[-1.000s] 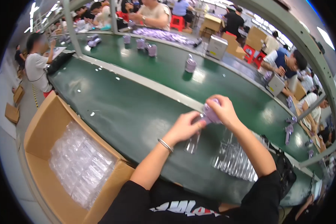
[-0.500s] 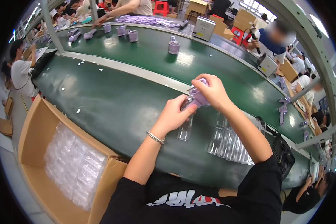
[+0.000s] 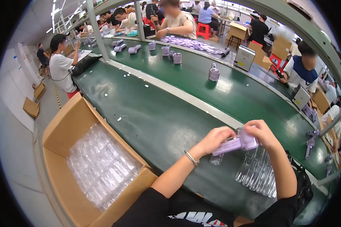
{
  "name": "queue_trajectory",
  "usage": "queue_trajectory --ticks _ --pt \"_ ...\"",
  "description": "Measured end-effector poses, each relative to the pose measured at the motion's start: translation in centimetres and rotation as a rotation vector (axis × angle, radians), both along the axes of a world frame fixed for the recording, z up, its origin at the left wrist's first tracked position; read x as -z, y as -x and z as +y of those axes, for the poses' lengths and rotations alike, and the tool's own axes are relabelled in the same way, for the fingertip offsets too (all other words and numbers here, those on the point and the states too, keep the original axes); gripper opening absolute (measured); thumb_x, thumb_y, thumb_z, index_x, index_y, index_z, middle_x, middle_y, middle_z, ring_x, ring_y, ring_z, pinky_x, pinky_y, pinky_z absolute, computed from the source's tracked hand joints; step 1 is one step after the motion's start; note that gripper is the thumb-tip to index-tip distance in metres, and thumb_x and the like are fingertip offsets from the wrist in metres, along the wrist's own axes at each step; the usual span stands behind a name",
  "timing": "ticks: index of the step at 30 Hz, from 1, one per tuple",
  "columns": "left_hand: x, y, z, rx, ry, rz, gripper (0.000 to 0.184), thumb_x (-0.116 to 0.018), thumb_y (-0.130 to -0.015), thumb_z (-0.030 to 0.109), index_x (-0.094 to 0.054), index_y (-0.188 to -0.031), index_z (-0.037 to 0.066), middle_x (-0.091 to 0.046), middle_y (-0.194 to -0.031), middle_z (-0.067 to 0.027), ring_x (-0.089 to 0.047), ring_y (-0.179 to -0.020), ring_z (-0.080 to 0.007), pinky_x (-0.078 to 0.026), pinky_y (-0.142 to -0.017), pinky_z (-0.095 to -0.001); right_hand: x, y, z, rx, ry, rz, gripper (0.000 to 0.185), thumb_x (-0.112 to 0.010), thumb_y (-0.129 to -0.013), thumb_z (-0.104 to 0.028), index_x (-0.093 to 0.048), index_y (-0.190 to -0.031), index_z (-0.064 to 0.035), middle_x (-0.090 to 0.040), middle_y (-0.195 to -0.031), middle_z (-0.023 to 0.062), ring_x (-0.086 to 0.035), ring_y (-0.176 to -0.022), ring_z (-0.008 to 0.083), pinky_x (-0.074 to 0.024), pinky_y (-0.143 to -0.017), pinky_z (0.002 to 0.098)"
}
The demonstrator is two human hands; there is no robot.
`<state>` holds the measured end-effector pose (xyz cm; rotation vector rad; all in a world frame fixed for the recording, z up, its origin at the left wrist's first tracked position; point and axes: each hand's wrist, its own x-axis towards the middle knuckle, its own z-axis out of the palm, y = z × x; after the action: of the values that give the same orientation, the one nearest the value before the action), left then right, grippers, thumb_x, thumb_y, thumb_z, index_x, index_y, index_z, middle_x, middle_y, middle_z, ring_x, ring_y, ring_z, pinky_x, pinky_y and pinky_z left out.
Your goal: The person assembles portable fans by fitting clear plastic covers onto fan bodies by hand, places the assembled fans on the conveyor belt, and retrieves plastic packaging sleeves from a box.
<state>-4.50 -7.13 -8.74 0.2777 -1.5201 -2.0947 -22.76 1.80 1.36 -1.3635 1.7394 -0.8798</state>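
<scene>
Both hands hold a lavender handheld device (image 3: 232, 145) with a round head and a straight handle, tilted above the green belt. My left hand (image 3: 216, 140) is closed on the handle side, with a clear edge showing near its fingertips. Fingers of my right hand (image 3: 262, 133) are wrapped round the head end. Below the handle stands or lies a clear plastic sleeve (image 3: 216, 159), partly hidden. Several more clear sleeves (image 3: 257, 172) lie side by side near my right forearm.
At my left is an open cardboard box (image 3: 64, 132) holding clear plastic-wrapped pieces (image 3: 102, 166). A metal divider (image 3: 170, 92) separates two green belts. Beyond it, several lavender devices (image 3: 214, 73) stand or lie. Co-workers sit across the line; a black bag (image 3: 302, 183) lies at right.
My view has swung left, so everything appears shifted right and down. The device has turned in my hands: its handle now points left, and my left hand has moved along it.
</scene>
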Motion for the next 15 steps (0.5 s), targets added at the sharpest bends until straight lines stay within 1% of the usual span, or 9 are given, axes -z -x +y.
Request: queue_trajectory --ticks 2,4,8,9,10,11,12,14,15 --pt "1.8 0.6 -1.1 -0.427 0.376 0.000 0.029 -0.051 -0.095 0.022 -0.052 -0.117 0.003 -0.052 -0.117 -0.0086 -0.055 -0.105 -0.0199 -0.046 -0.087 -0.0318 1.1 2.1 -0.8 0.146 0.089 -0.216 0.040 -0.064 -0.082 -0.041 -0.065 -0.079 -0.0015 -0.057 -0.067 -0.0012 -0.048 -0.055 0.0068 -0.0365 -0.052 0.0224" --pt "0.7 -0.2 -1.4 -0.868 0.607 -0.212 0.028 -0.056 -0.089 0.016 -0.053 -0.113 0.001 -0.054 -0.108 -0.0118 -0.057 -0.095 -0.0213 -0.047 -0.079 -0.0316 1.5 3.6 -2.2 0.405 0.178 -0.217 0.044 -0.062 -0.083 -0.047 -0.060 -0.079 -0.0032 -0.055 -0.063 0.0004 -0.045 -0.051 0.0072 -0.0329 -0.047 0.0236" --pt "1.5 -0.2 -1.9 -0.788 0.539 -0.335 0.024 -0.060 -0.086 0.018 -0.056 -0.102 0.000 -0.058 -0.099 -0.0119 -0.058 -0.089 -0.0204 -0.047 -0.074 -0.0308 11.6 12.2 -9.0 0.573 0.049 0.493 0.059 -0.077 -0.064 -0.042 -0.052 -0.089 0.0054 -0.059 -0.069 0.0124 -0.053 -0.044 0.0161 -0.0399 -0.036 0.0284" --pt "1.9 0.1 -1.7 -0.785 0.640 -0.369 0.022 -0.060 -0.085 0.017 -0.058 -0.098 0.000 -0.058 -0.097 -0.0131 -0.059 -0.088 -0.0229 -0.048 -0.074 -0.0327 7.6 8.3 -8.6 0.509 -0.188 0.384 0.063 -0.081 -0.056 -0.034 -0.051 -0.093 0.0069 -0.062 -0.080 0.0193 -0.062 -0.057 0.0237 -0.0491 -0.044 0.0336" --pt "2.0 0.3 -1.6 -0.710 0.746 -0.453 0.025 -0.060 -0.084 0.022 -0.056 -0.099 0.003 -0.056 -0.101 -0.0138 -0.056 -0.096 -0.0325 -0.046 -0.083 -0.0404 7.4 6.9 -9.4 0.522 -0.145 0.334 0.066 -0.081 -0.056 -0.031 -0.050 -0.099 0.0077 -0.061 -0.085 0.0203 -0.063 -0.065 0.0257 -0.0510 -0.048 0.0341" --pt "2.1 0.4 -1.2 -0.703 0.815 -0.502 0.025 -0.060 -0.084 0.023 -0.056 -0.100 0.004 -0.056 -0.102 -0.0132 -0.055 -0.098 -0.0317 -0.045 -0.084 -0.0410 7.2 6.4 -10.0 0.528 -0.102 0.289 0.070 -0.081 -0.056 -0.028 -0.048 -0.106 0.0085 -0.061 -0.091 0.0214 -0.065 -0.073 0.0277 -0.0529 -0.053 0.0345" --pt "2.2 0.6 -0.6 -0.694 0.874 -0.557 0.026 -0.061 -0.084 0.024 -0.056 -0.100 0.004 -0.055 -0.103 -0.0125 -0.054 -0.100 -0.0309 -0.044 -0.085 -0.0415 8.5 7.0 -11.4 0.522 0.048 0.375 0.084 -0.083 -0.057 -0.024 -0.041 -0.122 0.0094 -0.056 -0.109 0.0251 -0.059 -0.101 0.0324 -0.0525 -0.079 0.0365" --pt "2.9 1.0 -0.2 -0.648 0.887 -0.582 0.028 -0.061 -0.083 0.025 -0.055 -0.102 0.005 -0.053 -0.103 -0.0122 -0.052 -0.101 -0.0305 -0.044 -0.084 -0.0430 10.8 8.0 -14.0 0.364 0.174 0.003 0.101 -0.084 -0.056 -0.024 -0.031 -0.135 0.0095 -0.046 -0.128 0.0266 -0.048 -0.120 0.0331 -0.0397 -0.101 0.0384" --pt "3.0 1.0 -0.1 -0.641 0.921 -0.590 0.029 -0.061 -0.083 0.025 -0.054 -0.103 0.005 -0.053 -0.102 -0.0124 -0.052 -0.100 -0.0309 -0.044 -0.084 -0.0431 8.7 6.2 -13.6 0.190 0.192 0.046 0.110 -0.084 -0.057 -0.027 -0.023 -0.140 0.0095 -0.035 -0.141 0.0261 -0.032 -0.134 0.0318 -0.0238 -0.111 0.0377"
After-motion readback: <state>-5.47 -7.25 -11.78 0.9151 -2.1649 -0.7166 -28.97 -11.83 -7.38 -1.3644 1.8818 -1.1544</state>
